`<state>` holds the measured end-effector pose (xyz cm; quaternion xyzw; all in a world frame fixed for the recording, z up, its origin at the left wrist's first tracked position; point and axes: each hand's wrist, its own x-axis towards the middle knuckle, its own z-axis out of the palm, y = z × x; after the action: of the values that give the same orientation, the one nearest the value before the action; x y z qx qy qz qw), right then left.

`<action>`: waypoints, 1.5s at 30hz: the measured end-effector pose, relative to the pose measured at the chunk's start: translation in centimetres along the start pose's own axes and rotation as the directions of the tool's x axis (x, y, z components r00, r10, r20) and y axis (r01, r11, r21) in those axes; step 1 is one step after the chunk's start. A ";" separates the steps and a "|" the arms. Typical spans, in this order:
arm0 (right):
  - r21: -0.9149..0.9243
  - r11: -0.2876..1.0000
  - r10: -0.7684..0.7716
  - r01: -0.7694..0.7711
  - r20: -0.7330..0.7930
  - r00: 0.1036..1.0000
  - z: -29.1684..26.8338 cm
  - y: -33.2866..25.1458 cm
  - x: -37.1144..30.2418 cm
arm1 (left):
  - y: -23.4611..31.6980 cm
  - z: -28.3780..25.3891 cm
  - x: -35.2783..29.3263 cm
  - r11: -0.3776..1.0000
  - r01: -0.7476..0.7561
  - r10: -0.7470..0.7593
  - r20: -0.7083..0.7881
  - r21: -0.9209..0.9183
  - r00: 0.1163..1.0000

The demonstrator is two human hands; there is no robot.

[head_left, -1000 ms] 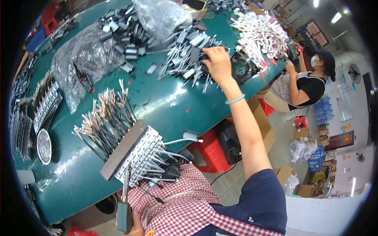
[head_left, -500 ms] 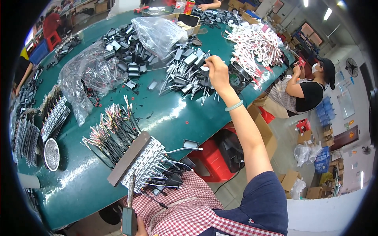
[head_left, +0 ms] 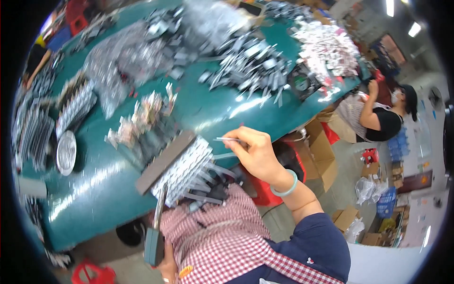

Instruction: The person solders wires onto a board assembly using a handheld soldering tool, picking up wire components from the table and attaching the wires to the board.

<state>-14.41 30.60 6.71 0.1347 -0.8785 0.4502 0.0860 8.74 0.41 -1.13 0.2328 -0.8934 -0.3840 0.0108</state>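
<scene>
My right hand [head_left: 257,149], with a pale green bangle on its wrist, pinches a thin pale wire [head_left: 226,139]; anything on the wire's other end is hidden in the fingers. It hovers beside a panel of small white circuit boards [head_left: 187,168]. My left hand [head_left: 168,266], partly hidden, is closed around a dark green soldering gun [head_left: 154,247]. The gun's metal barrel points up at the panel's near end. A brown bar [head_left: 165,162] lies along the panel. Black cables with pale stripped ends [head_left: 142,118] stick out beyond it, and white wires hang off the near side.
Behind lie a heap of grey wired parts [head_left: 253,64], clear plastic bags [head_left: 125,61] and a pile of white-red leads [head_left: 326,49]. More board stacks [head_left: 35,137] and a round metal dish [head_left: 66,152] stand left. A co-worker [head_left: 383,116] is at the right.
My right hand has come back from the heap of grey parts to the circuit board panel, now with a wire in its fingers. The view has shifted; the left hand keeps the soldering gun.
</scene>
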 end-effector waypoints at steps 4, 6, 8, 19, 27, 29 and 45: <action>0.368 0.896 0.171 -0.248 0.229 0.958 5.2 -1.5 -4.7 | -3.7 2.2 -0.5 0.949 -0.152 0.110 -0.162 -0.278 0.981; 0.457 0.823 0.216 -0.337 0.297 0.930 7.8 -2.0 -5.9 | -0.7 1.6 0.5 0.910 -0.212 0.157 -0.178 -0.355 0.971; 0.533 0.707 0.316 -0.466 0.352 0.881 9.4 -2.6 -6.3 | -0.3 1.4 0.2 0.915 -0.219 0.160 -0.193 -0.339 0.968; 0.348 0.837 0.336 -0.421 0.280 0.899 14.0 -2.4 -8.1 | -1.3 0.3 -1.6 0.891 -0.261 0.193 -0.211 -0.371 0.958; 0.241 0.928 0.249 -0.286 0.172 0.953 14.6 -3.6 -8.4 | -0.8 -0.6 -1.0 0.893 -0.289 0.238 -0.182 -0.344 0.954; 0.351 0.891 0.255 -0.287 0.135 0.957 15.4 -2.9 -9.0 | -0.3 -0.7 -0.8 0.893 -0.302 0.251 -0.188 -0.332 0.950; 0.174 0.969 0.170 -0.178 0.061 0.984 14.3 -2.4 -8.5 | -4.0 -0.4 -2.2 0.990 -0.049 0.062 0.095 -0.133 0.993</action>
<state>-6.05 18.98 -2.07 0.0745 -0.8447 0.5299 0.0138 12.44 -1.35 -3.27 0.1871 -0.8721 -0.4521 -0.0077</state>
